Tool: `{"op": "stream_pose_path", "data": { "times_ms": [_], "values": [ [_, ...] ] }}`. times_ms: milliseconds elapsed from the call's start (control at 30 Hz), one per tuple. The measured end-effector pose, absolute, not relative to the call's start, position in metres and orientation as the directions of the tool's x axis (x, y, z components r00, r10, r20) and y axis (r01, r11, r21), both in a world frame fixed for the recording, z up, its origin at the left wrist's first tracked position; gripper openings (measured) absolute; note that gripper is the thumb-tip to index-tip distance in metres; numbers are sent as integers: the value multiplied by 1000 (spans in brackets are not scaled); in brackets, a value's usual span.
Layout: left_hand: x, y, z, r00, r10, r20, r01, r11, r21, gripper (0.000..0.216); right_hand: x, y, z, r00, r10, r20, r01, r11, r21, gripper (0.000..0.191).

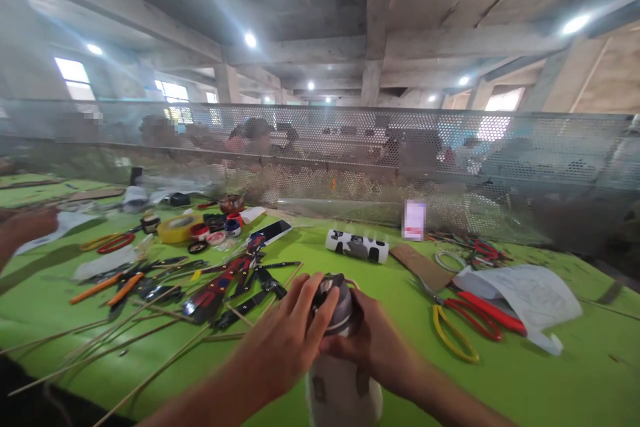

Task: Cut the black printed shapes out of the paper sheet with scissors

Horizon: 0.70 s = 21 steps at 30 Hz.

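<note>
In front of me stands a white cylinder-shaped object (340, 390) with dark patches, its lower end cut off by the frame edge. On its upper end sits a dark grey, rounded cap-like piece (337, 303) with a pale band. My left hand (300, 317) curls over this piece from the left, fingers on its top and side. From the right, my right hand (370, 337) wraps around the side of the same piece, just above the white body. Fingers partly hide where the two parts join. A similar white roll with black patches (357, 245) lies farther back.
Scissors with yellow and red handles (467, 330) and crumpled white paper (525, 300) lie right. Left are thin sticks (155, 373), orange-handled pliers (107, 288), yellow tape (177, 228) and a phone (270, 232). Another person's hand (33, 223) is far left; a perforated metal screen (325, 153) stands behind.
</note>
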<state>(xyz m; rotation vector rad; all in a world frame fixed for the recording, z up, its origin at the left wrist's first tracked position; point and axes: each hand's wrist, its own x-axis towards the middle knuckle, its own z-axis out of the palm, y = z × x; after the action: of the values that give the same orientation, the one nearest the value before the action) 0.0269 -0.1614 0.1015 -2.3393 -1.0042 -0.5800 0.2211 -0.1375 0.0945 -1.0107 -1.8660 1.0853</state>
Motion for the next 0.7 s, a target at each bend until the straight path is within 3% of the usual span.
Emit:
{"op": "stream_pose_path", "data": {
  "times_ms": [67, 200, 467, 700],
  "values": [
    [27, -161, 103, 615, 547, 568, 760, -604, -241, 67, 222, -139, 93, -412, 882, 228, 261, 354, -898, 64],
    [25, -166, 103, 500, 611, 613, 766, -643, 16, 70, 223, -141, 96, -403, 878, 261, 321, 402, -858, 65],
    [20, -182, 88, 151, 767, 623, 773, -485, 410, 53, 220, -148, 104, -385, 897, 215, 476, 393, -787, 72],
    [31, -183, 95, 102, 802, 588, 705, -476, 526, 49, 217, -148, 101, -341, 917, 207, 564, 376, -735, 69]
  ]
}}
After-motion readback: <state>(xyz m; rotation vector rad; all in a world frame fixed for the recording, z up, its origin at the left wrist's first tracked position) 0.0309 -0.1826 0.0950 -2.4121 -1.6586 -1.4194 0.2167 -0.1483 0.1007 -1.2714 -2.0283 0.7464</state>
